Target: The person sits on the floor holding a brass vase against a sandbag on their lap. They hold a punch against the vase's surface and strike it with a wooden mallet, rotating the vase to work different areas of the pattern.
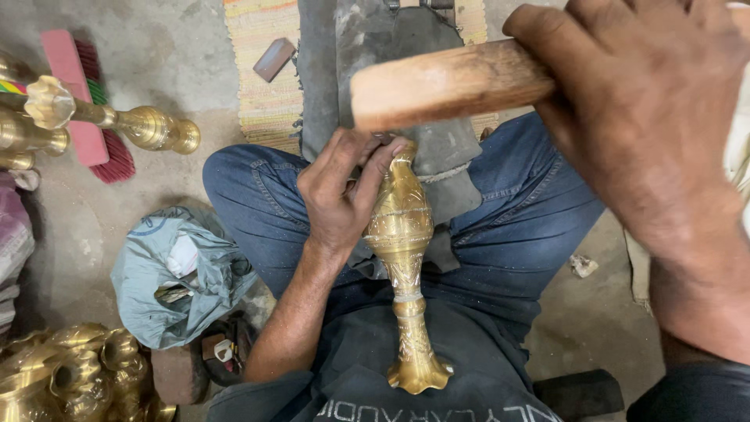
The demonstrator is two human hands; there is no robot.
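**Here, a raised mallet over an engraved brass stem**

The left hand [341,195] is closed around the upper part of a brass vase-shaped piece [402,266], fingers pinched at its narrow top, where it rests against a dark metal stake [375,47]. The piece lies along the person's lap between the knees, its flared foot pointing back toward the body. The right hand [648,117] is wrapped tight round a wooden mallet handle [445,82], lifted above and to the right of the left hand, so close to the camera that its head is out of view.

The left fingertips sit right at the spot under the handle's line; a blow landing slightly off could catch them, I judge. The round, polished brass could also roll in a one-handed hold and take a dent across its engraving.

The floor is bare grey concrete, dusty. Beyond the left hand lies a striped woven mat [266,70] with a small dark block on it. Left of the left hand are a red brush [78,101], finished brass stems [117,117] and a crumpled grey plastic bag [172,273]; more brass pieces [70,375] are heaped below.
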